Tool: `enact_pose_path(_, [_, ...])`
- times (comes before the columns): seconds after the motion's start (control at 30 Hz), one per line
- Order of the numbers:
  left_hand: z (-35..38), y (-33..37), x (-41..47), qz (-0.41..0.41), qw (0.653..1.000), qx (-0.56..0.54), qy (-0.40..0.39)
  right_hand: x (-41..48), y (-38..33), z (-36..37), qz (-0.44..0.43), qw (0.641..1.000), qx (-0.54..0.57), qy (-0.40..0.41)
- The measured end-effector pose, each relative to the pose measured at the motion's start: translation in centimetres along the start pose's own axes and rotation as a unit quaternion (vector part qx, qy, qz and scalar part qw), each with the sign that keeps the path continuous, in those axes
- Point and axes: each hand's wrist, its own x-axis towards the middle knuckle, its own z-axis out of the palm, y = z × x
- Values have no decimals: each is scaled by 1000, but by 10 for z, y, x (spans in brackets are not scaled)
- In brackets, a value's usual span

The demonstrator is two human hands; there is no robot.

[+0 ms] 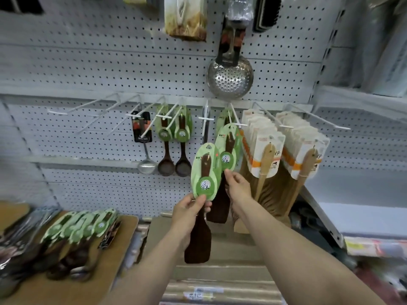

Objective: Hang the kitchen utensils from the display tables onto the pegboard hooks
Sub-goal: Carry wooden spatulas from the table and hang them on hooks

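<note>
My left hand [189, 211] grips a dark wooden spatula [198, 241] at the base of its green card [206, 170], blade down, in front of the pegboard [99, 69]. A second dark spatula with a green card [228, 148] hangs on a white hook [235, 117]. My right hand [236, 183] pinches that hanging spatula just under its card. More green-carded utensils [81, 227] lie in a pile on the wooden display table [114, 256] at lower left.
Two dark ladles with green cards [174, 128] and a steel ladle [145, 164] hang left of centre. Bamboo spatulas [264, 155] fill the hooks at right. A perforated skimmer [229, 78] hangs above. Bare white hooks [88, 108] stick out at left.
</note>
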Motion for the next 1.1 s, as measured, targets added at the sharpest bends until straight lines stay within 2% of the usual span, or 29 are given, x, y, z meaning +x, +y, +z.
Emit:
enact_pose_path(0.33, [-34, 3, 32, -9, 1000, 14, -18, 87, 6, 23, 55, 998, 7, 25])
enact_pose_path(0.6, [-20, 1, 30, -12, 999, 29, -30, 41, -27, 24, 86, 996, -25, 18])
enact_pose_path(0.8, [7, 0, 15, -4, 1000, -6, -24, -10, -35, 14, 38, 995, 46, -76])
enact_pose_path(0.9, [18, -1, 9, -4, 999, -26, -24, -32, -46, 3, 12, 994, 82, -72])
enact_pose_path(1.1, [37, -1, -2, 2, 999, -28, -23, -62, -59, -18, -44, 993, 58, -92])
